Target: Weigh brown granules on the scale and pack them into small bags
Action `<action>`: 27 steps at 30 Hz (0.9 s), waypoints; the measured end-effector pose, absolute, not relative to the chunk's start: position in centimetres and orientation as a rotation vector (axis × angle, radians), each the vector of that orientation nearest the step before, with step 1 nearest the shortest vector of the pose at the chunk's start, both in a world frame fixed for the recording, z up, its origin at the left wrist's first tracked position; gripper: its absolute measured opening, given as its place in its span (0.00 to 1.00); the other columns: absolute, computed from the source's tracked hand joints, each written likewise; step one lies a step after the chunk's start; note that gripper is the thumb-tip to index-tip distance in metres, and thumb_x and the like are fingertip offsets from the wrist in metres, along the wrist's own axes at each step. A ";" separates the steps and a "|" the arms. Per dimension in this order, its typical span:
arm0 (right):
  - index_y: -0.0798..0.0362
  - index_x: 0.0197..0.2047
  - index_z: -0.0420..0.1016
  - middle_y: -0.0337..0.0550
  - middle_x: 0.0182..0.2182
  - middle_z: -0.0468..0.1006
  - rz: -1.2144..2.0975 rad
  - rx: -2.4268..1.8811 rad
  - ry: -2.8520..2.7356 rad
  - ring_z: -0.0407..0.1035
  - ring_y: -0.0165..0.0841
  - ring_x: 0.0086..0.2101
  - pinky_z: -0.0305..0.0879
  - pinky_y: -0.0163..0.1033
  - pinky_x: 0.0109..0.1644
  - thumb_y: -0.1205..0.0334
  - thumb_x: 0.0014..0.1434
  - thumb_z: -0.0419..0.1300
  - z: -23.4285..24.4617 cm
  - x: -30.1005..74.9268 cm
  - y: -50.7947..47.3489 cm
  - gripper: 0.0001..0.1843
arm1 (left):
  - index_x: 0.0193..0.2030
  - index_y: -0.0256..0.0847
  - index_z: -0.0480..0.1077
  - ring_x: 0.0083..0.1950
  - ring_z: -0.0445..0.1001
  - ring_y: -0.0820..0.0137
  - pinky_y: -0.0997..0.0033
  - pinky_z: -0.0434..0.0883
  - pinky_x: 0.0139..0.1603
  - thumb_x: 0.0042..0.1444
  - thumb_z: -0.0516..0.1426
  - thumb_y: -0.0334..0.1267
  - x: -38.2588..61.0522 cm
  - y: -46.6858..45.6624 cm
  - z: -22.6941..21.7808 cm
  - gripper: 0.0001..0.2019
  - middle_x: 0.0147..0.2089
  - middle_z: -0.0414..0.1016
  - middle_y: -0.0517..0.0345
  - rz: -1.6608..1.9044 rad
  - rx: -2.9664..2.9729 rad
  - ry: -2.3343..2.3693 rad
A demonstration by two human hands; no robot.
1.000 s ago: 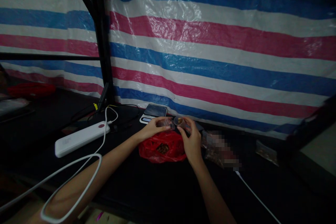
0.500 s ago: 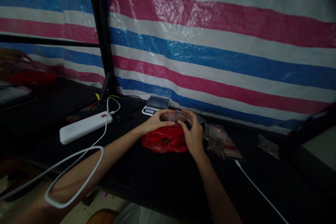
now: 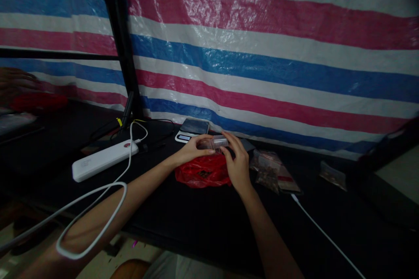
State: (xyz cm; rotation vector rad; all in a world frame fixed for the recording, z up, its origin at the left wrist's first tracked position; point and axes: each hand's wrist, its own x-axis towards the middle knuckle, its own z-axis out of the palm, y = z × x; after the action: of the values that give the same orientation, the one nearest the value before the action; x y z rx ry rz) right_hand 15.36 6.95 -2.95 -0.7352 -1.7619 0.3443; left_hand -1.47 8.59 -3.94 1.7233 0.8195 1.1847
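My left hand (image 3: 193, 148) is wrapped around one end of a small clear plastic container (image 3: 220, 141), which looks like a cylinder lying on its side. At the other end, the thumb and fingers of my right hand (image 3: 236, 157) close round it. A brownish content seems to show through near my left fingers, but it is too dim to name. Just below both hands lies a crumpled red plastic bag (image 3: 203, 173) on the black table (image 3: 183, 222). Behind my left hand stands a small white digital scale (image 3: 183, 137) with a dark top plate.
A white power bank (image 3: 104, 160) with a looped white cable (image 3: 93, 198) lies left, the cable crossing my left forearm. On the right are filled clear bags (image 3: 266, 174), a phone-like slab (image 3: 290, 182) and a small bag (image 3: 333, 176). Another person's hand (image 3: 16, 79) shows far left.
The clear container has turned in my hands, so its rounded, cylindrical end now faces right. My right fingers have shifted slightly along it. The view has moved a little.
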 end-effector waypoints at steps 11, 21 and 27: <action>0.53 0.47 0.65 0.47 0.45 0.70 0.518 -0.819 -1.355 0.65 0.33 0.44 0.66 0.38 0.44 0.60 0.54 0.53 -4.0 15.5 8.3 0.16 | 0.46 0.35 0.66 0.35 0.72 0.68 0.69 0.69 0.37 0.46 0.57 0.47 -2.9 13.6 -1.2 0.23 0.38 0.74 0.53 1.477 1.794 1.244; 0.51 0.51 0.63 0.45 0.42 0.71 0.606 -0.864 -1.299 0.67 0.33 0.40 0.66 0.36 0.40 0.60 0.53 0.55 -4.7 15.7 9.2 0.21 | 0.42 0.33 0.70 0.50 0.64 0.55 0.55 0.60 0.51 0.38 0.63 0.44 -6.8 22.0 -2.9 0.24 0.46 0.69 0.44 1.031 2.254 1.778; 0.50 0.55 0.58 0.47 0.48 0.68 0.658 -0.828 -1.204 0.67 0.33 0.42 0.65 0.38 0.42 0.57 0.54 0.53 -4.1 16.1 9.0 0.25 | 0.56 0.36 0.57 0.61 0.51 0.59 0.57 0.50 0.60 0.57 0.46 0.47 -4.1 16.5 -0.8 0.24 0.59 0.56 0.47 1.167 2.274 1.765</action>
State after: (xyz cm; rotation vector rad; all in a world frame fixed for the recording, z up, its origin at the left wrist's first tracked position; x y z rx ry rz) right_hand 16.08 9.02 -4.09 -0.8276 -1.2044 0.6577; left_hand -4.10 16.52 -0.77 2.2742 1.7654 1.1675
